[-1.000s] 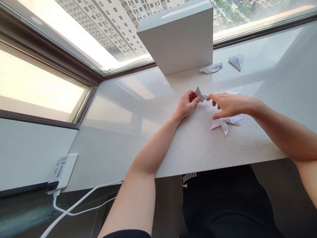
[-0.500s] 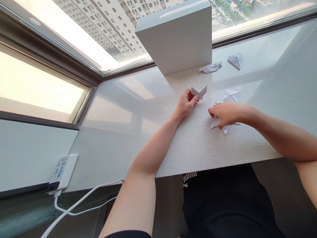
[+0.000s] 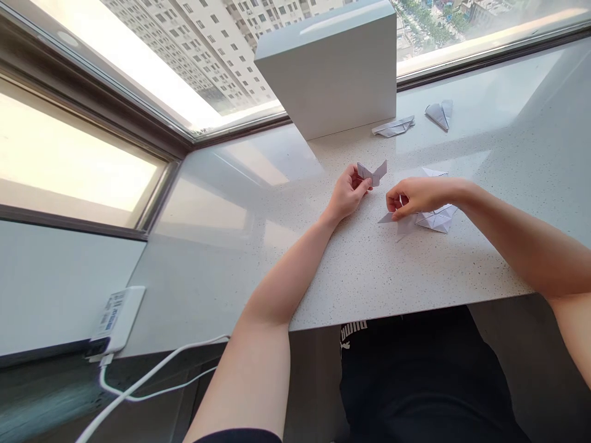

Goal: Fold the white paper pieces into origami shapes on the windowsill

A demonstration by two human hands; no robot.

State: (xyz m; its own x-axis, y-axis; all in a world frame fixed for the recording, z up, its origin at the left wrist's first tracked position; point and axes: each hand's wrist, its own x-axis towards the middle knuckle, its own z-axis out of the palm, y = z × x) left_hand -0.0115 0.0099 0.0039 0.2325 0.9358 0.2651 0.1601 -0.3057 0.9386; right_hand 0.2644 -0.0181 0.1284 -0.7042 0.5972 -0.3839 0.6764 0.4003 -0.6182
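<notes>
My left hand (image 3: 349,192) rests on the counter, its thumb and fingers closed on a small folded paper piece (image 3: 379,171) with two pointed flaps spread like a V. To its right, my right hand (image 3: 415,195) pinches another folded paper piece (image 3: 386,218) just above the counter; a pale point sticks out to the left of the fingers. Beneath and behind that hand lie folded white papers (image 3: 436,219) with star-like creases, partly covered by the hand and wrist. One more folded paper (image 3: 434,173) shows its tip above the wrist.
A flat folded paper strip (image 3: 394,127) and a fan-shaped folded paper (image 3: 440,114) lie farther back. A large white box (image 3: 337,80) stands against the window. The speckled counter (image 3: 369,271) ends near my lap. A white power bank (image 3: 124,320) with a cable sits at left.
My right hand has risen slightly off the pile and moved a little left and away from me, with a folded paper piece in its fingers. My left hand stays put.
</notes>
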